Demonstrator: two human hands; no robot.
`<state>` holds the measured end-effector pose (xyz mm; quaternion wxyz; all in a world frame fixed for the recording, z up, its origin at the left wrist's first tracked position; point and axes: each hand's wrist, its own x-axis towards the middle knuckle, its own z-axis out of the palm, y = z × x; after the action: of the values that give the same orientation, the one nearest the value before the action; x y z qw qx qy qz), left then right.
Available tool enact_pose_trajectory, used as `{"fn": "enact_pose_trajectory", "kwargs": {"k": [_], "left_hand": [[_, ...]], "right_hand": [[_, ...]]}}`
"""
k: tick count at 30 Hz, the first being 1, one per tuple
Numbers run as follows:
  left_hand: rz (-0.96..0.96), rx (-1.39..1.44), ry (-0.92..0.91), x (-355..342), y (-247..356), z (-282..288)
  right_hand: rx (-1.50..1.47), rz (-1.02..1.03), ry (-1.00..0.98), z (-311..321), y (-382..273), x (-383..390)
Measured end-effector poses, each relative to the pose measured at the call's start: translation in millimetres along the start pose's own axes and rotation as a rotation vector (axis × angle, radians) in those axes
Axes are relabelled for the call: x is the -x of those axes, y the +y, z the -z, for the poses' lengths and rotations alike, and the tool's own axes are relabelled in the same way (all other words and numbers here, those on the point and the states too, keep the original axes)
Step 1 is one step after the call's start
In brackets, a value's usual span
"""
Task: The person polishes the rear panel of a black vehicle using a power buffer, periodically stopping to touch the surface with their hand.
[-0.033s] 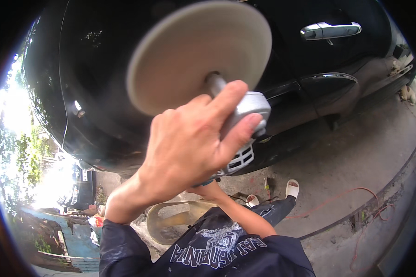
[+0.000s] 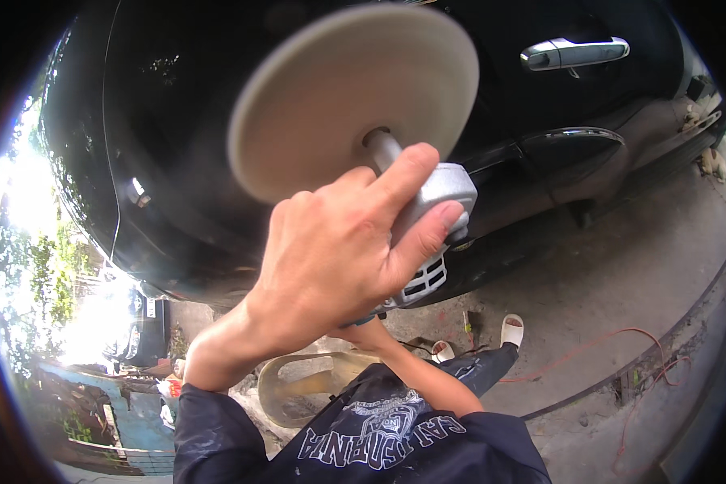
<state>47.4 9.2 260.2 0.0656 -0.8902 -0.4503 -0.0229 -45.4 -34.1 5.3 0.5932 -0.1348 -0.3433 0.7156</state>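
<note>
My left hand [image 2: 331, 242] is wrapped over the silver front of a power polisher [image 2: 452, 184], index finger and thumb along its metal head. A large round pale buffing pad [image 2: 298, 113] sits on the polisher's shaft; its rim looks blurred, as if spinning. The pad faces the black car's body panel [image 2: 177, 105]; whether it touches the paint is hidden behind it. Lower down, my right hand [image 2: 365, 332] is closed at the rear of the polisher, its fingers mostly hidden by the tool and my left arm.
A chrome door handle [image 2: 577, 54] is on the car to the right. Behind my body stands a yellowish plastic chair [image 2: 286, 403]. An orange cord [image 2: 577, 363] runs over the concrete floor [image 2: 597, 282]. Another dark vehicle [image 2: 148, 331] is at the left.
The polisher, its pad and my left hand have shifted very slightly right and down. Both hands keep their hold.
</note>
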Motion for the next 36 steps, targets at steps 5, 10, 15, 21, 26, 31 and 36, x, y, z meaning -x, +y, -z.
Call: {"fn": "enact_pose_trajectory", "kwargs": {"k": [5, 10, 15, 21, 26, 31, 36], "left_hand": [[0.002, 0.089, 0.145, 4, -9, -10], [0.052, 0.172, 0.306, 19, -23, -21], [0.005, 0.126, 0.142, -7, 0, -23], [-0.019, 0.181, 0.155, -4, -6, -20], [0.143, 0.318, 0.319, 53, -69, -15], [0.282, 0.457, 0.473, 133, -141, -13], [0.423, 0.562, 0.67, 215, -207, -31]], "right_hand": [[-0.042, -0.09, -0.073, 19, -9, -7], [-0.031, 0.069, -0.084, 27, 4, -21], [-0.034, -0.068, -0.065, 38, -15, -1], [-0.049, -0.059, -0.019, 31, -10, 0], [0.079, 0.078, -0.013, 2, 29, -12], [0.173, 0.074, -0.082, -34, 53, -14], [0.314, 0.004, -0.143, -54, 67, -6]]}}
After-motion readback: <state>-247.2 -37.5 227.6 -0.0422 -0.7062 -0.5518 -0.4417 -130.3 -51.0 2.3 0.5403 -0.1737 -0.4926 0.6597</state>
